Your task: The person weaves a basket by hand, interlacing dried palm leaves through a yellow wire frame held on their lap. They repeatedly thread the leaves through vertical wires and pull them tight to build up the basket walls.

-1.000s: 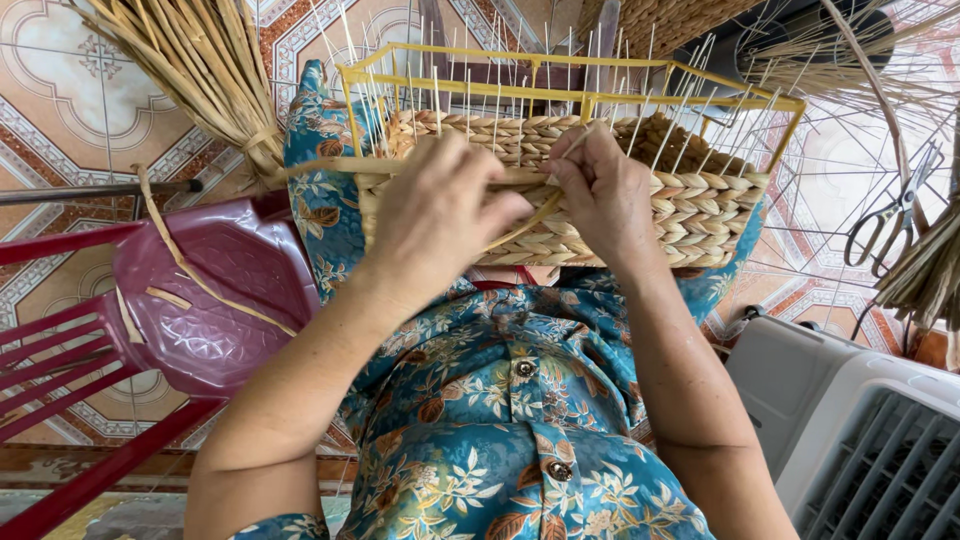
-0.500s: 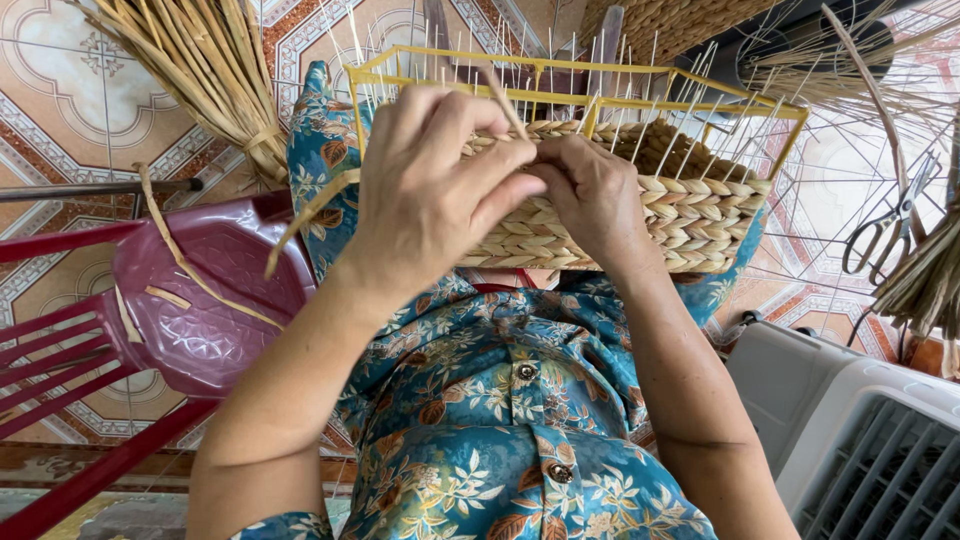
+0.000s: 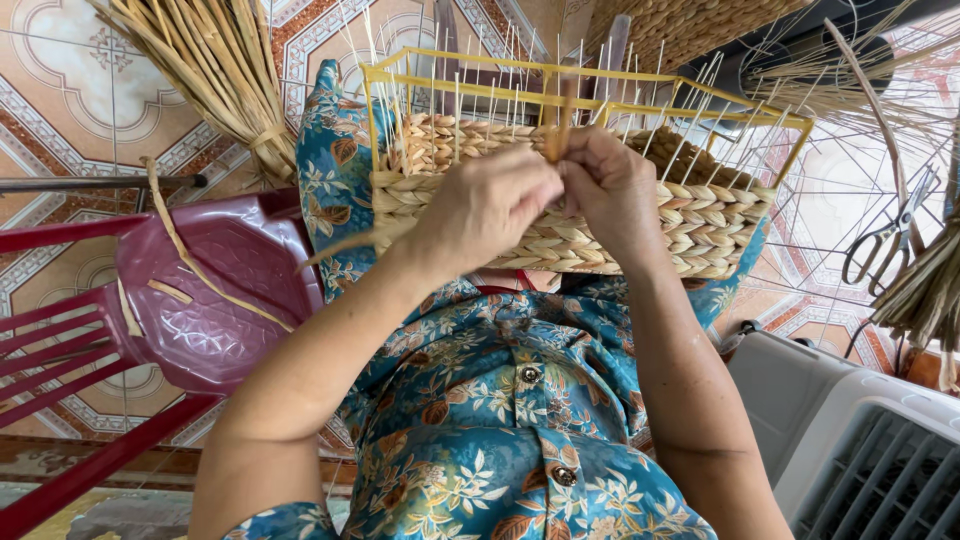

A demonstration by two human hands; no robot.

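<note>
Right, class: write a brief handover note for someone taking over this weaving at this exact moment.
Left hand: closed on the straw strand, at the basket's near wall.
Right hand: pinching the same strand beside the left.
Basket: on the lap, yellow wire frame with thin upright wires.
Done: lower rows woven round the walls.
Left: upper part of the frame is bare wire.
Nearby: straw bundle on the floor, red plastic chair beside the left arm, scissors hanging on the other side.

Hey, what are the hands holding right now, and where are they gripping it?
Both the left hand and right hand pinch a straw strand near its lower end, above the half-woven basket.
</note>
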